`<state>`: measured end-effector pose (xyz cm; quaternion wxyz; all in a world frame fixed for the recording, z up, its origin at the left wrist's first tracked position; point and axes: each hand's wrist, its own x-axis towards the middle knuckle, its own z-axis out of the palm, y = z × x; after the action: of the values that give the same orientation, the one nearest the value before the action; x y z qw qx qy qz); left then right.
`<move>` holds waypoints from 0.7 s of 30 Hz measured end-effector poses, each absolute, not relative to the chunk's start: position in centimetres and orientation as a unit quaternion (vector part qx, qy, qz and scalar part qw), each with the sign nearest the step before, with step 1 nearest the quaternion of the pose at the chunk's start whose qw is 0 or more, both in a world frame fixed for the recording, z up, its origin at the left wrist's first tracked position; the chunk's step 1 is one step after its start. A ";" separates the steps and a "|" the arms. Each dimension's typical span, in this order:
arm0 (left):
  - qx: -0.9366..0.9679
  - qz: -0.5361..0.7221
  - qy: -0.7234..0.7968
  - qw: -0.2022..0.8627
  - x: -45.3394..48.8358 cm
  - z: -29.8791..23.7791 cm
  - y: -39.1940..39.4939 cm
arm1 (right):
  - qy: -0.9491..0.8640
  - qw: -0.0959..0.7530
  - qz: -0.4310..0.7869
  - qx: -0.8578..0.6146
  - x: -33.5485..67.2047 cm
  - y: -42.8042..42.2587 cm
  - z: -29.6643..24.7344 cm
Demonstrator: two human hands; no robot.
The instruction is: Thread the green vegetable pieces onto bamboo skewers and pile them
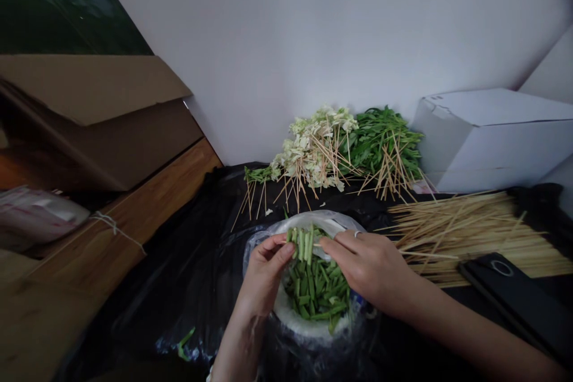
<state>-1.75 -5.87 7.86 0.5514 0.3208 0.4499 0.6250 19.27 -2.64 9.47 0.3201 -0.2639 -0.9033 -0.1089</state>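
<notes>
Over a bowl lined with a clear plastic bag (308, 328), my right hand (371, 265) is closed round a thin wooden skewer (425, 255). The skewer's long end sticks out to the right behind the hand. Several short green vegetable stalks (305, 245) sit side by side across its other end. My left hand (267, 271) pinches the leftmost stalk between thumb and fingers; the skewer's tip is hidden there. Cut green pieces (313, 292) fill the bowl just below both hands. A ring shows on a right-hand finger.
Behind the bowl lie skewered pale cabbage leaves (320, 137), skewered leafy greens (387, 137) and a small skewered green bunch (259, 175). Loose skewers (474, 227) and a phone (514, 292) are at right. A white box (501, 143) and a cardboard box (102, 131) flank the black plastic sheet (179, 268).
</notes>
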 end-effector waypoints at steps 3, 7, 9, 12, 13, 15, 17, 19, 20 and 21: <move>0.254 0.665 0.438 0.549 -3.1 8.0 -5.2 | -0.897 0.321 -0.113 -0.281 19.9 -2.3 10.1; 0.133 0.731 0.362 0.563 -5.1 8.8 -4.4 | -0.892 0.320 -0.099 -0.304 20.4 -1.9 10.7; 0.072 0.742 0.294 0.598 -5.4 9.2 -4.4 | -0.892 0.322 -0.075 -0.309 20.4 -1.9 10.6; 0.037 0.711 0.262 0.652 -3.7 9.3 -5.0 | -0.888 0.330 -0.052 -0.315 19.9 -2.0 10.1; 0.052 0.690 0.279 0.666 -2.7 9.1 -5.4 | -0.887 0.333 -0.049 -0.316 19.7 -2.1 9.9; 0.129 0.641 0.321 0.685 -0.2 8.5 -6.2 | -0.885 0.342 -0.046 -0.313 19.1 -2.4 9.4; 0.215 0.614 0.348 0.675 2.2 7.9 -6.9 | -0.883 0.355 -0.048 -0.302 18.5 -2.7 8.9; 0.259 0.617 0.375 0.642 3.7 7.6 -7.2 | -0.881 0.368 -0.063 -0.289 18.0 -3.0 8.5; 0.269 0.623 0.389 0.624 4.1 7.7 -7.2 | -0.880 0.374 -0.077 -0.282 17.8 -3.2 8.3; 0.274 0.629 0.400 0.608 4.1 7.9 -7.1 | -0.879 0.377 -0.093 -0.277 17.7 -3.2 8.2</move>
<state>4.12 -7.10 7.92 0.6076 0.2738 0.3995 0.6295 17.65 -3.25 8.19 0.3775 -0.2766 -0.8788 -0.0934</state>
